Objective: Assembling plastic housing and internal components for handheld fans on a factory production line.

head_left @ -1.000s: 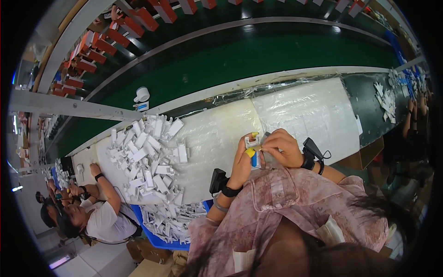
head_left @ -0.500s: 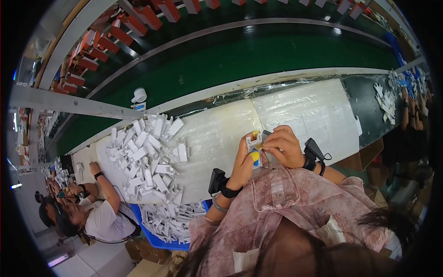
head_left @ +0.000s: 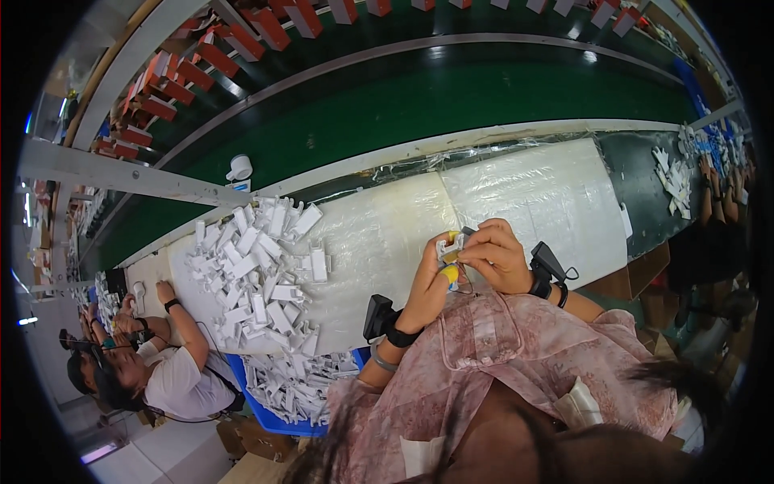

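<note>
My left hand (head_left: 429, 278), with yellow covers on the thumb and a finger, is closed around a small white plastic housing (head_left: 446, 248). It holds the piece up over the front edge of the bench. My right hand (head_left: 497, 255) meets it from the right, thumb and fingers pinched at a small dark grey piece (head_left: 466, 232) against the housing. How far that piece sits inside the housing is hidden by the fingers. A thin dark wire seems to hang below the hands. Left of my hands lies a heap of similar white plastic parts (head_left: 250, 258) on the bench.
A blue bin (head_left: 270, 419) full of white parts stands below the heap. Beyond the plastic-covered bench (head_left: 532, 189) runs a green conveyor (head_left: 484, 89), with a white cup (head_left: 239, 167) at its near edge. A co-worker (head_left: 181, 387) sits at the left; more white pieces (head_left: 671, 181) lie far right.
My left hand has shifted and turned the white housing slightly to the right, closer to my right fingers. The right hand stays nearly in place, still pinching.
</note>
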`<state>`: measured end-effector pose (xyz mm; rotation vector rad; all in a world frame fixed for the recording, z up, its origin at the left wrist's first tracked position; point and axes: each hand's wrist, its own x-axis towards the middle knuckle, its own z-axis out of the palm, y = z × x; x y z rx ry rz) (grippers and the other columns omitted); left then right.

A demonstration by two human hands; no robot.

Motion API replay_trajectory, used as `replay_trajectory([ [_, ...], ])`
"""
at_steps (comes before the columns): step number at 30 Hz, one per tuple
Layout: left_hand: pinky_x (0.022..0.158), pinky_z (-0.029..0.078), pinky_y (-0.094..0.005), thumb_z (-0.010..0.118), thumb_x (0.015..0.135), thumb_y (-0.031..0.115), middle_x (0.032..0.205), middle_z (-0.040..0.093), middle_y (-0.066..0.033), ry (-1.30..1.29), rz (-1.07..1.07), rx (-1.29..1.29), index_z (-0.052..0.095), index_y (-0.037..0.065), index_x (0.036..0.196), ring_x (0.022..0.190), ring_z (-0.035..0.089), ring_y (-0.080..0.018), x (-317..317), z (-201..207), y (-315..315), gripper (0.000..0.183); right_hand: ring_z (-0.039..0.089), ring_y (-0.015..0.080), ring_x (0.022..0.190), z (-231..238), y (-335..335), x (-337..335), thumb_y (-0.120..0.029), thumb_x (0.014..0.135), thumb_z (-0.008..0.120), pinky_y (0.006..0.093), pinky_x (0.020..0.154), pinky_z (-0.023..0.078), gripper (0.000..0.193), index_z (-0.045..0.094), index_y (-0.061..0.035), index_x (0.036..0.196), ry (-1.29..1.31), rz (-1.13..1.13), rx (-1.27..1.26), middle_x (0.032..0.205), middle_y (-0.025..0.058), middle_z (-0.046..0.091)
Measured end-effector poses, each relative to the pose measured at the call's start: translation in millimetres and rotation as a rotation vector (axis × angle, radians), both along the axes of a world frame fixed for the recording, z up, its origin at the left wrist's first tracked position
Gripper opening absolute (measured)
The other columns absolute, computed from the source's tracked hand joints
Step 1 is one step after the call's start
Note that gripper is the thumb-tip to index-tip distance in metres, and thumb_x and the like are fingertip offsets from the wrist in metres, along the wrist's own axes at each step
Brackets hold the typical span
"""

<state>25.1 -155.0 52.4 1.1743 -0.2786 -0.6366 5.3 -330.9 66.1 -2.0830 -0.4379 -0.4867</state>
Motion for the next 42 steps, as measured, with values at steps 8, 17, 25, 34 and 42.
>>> replay_trajectory([
  [8,0.079,0.048,-0.0289,0.033,0.086,-0.001,0.105,0.051,-0.0092,0.044,-0.015,-0.014,0.031,0.003,0.135,0.088,0.053,-0.014,-1.5,2.8,-1.2,0.049,0.053,0.0249,0.088,-2.5,-1.0,-1.1,-0.003,0.068,0.075,0.0348,0.081,0.043,0.018,0.069,-0.0087,0.085,-0.005,-0.01,0.014,0.088,0.0042,0.061],
  [17,0.067,0.044,-0.0242,0.035,0.084,-0.002,0.1,0.05,-0.0076,0.038,0.004,-0.023,0.035,0.001,0.129,0.078,0.05,-0.0112,-1.1,5.5,-2.1,0.045,0.054,0.0243,0.084,-1.7,-1.6,-0.3,-0.003,0.071,0.074,0.0361,0.082,0.042,0.015,0.066,-0.0076,0.084,0.019,0.007,0.029,0.084,0.0051,0.062],
  [25,0.071,0.045,-0.0239,0.038,0.085,0.001,0.107,0.05,-0.0073,0.044,0.0,-0.007,0.035,0.0,0.133,0.085,0.05,-0.0115,-2.0,7.3,-0.7,0.048,0.055,0.0231,0.081,-1.3,-3.8,0.9,-0.004,0.072,0.074,0.0356,0.082,0.042,0.015,0.066,-0.0072,0.084,0.015,0.028,0.025,0.082,0.0053,0.062],
  [34,0.057,0.042,-0.0196,0.044,0.092,0.006,0.098,0.052,-0.0052,-0.038,0.031,0.048,0.036,0.002,0.133,0.069,0.048,-0.0063,-2.4,2.2,-6.2,0.042,0.056,0.0214,0.083,-4.0,-5.7,1.6,-0.004,0.074,0.072,0.0345,0.083,0.04,0.014,0.067,-0.0078,0.087,0.035,0.056,0.047,0.085,0.0039,0.062],
  [42,0.054,0.041,-0.019,0.043,0.097,0.014,0.083,0.05,-0.0023,-0.015,0.044,0.063,0.039,0.002,0.13,0.063,0.047,-0.0055,-1.9,-2.7,-8.6,0.035,0.057,0.02,0.082,-6.6,-5.0,1.6,-0.002,0.075,0.07,0.0343,0.084,0.04,0.013,0.066,-0.0076,0.086,0.056,0.048,0.076,0.084,0.0035,0.062],
])
